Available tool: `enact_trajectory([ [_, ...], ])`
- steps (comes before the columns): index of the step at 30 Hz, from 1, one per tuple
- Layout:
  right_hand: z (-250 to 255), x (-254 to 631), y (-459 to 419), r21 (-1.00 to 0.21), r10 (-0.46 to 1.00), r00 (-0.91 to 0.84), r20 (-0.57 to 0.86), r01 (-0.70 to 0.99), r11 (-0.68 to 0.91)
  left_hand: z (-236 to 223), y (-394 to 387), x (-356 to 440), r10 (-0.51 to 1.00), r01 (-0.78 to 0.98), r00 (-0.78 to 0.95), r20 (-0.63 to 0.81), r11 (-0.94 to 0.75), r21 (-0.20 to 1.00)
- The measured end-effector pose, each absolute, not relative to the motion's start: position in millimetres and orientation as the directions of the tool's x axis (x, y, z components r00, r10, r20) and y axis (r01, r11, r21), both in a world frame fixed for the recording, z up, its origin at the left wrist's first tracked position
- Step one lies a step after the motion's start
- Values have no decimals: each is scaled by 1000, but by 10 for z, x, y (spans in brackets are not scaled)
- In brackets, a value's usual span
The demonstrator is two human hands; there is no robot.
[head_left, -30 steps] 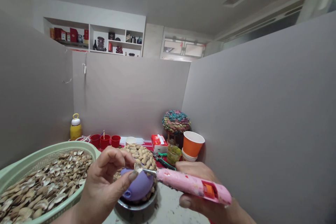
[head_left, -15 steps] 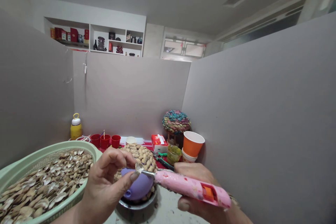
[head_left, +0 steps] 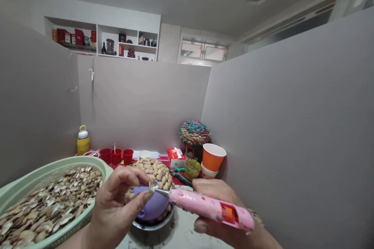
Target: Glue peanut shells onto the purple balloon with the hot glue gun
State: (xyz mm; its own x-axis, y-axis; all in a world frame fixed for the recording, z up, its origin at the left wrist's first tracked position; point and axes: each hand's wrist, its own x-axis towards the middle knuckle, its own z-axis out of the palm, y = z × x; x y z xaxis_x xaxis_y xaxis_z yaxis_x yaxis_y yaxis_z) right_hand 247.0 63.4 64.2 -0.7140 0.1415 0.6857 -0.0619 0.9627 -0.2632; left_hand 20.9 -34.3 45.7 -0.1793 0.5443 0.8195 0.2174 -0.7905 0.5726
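Between thumb and fingertips, my left hand (head_left: 117, 200) pinches a small peanut shell piece (head_left: 152, 185). My right hand (head_left: 217, 206) is wrapped round a pink hot glue gun (head_left: 201, 204), whose metal nozzle points left and meets the shell. Just below and behind the fingers rests a purple balloon (head_left: 153, 205) in a metal bowl (head_left: 154, 225); peanut shells cover the balloon's far side (head_left: 154, 170). A green basket (head_left: 102, 163) full of loose shell halves (head_left: 52, 210) stands left of my left hand.
Along the back are a yellow bottle (head_left: 83, 144), several red cups (head_left: 116, 156), a red tissue pack (head_left: 176, 158) and green-handled pliers (head_left: 179, 175). Farther right stand a plastic cup (head_left: 192, 169), an orange paper cup (head_left: 214, 157) and a colourful shell-covered dome (head_left: 194, 133). Grey partitions (head_left: 143, 101) enclose the table.
The view has shifted slightly. Both hands keep their holds, and the nozzle stays at the shell piece with hardly any movement.
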Motion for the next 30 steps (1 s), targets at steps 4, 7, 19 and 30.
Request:
enact_trajectory([
  [4,600,2507,664,-223,148,-706,692,-14,975,475,-342,211,540,203,-204,816,-792,575],
  [7,571,2510,680,-213,149,-699,699,-5,977,487,-344,213,531,200,-219,819,-797,570],
  [19,651,2503,626,-147,119,-689,715,19,989,522,-386,247,543,184,-240,804,-788,587],
  [30,719,2540,668,-212,203,-653,730,67,975,553,-357,298,775,-11,-198,600,-614,789],
])
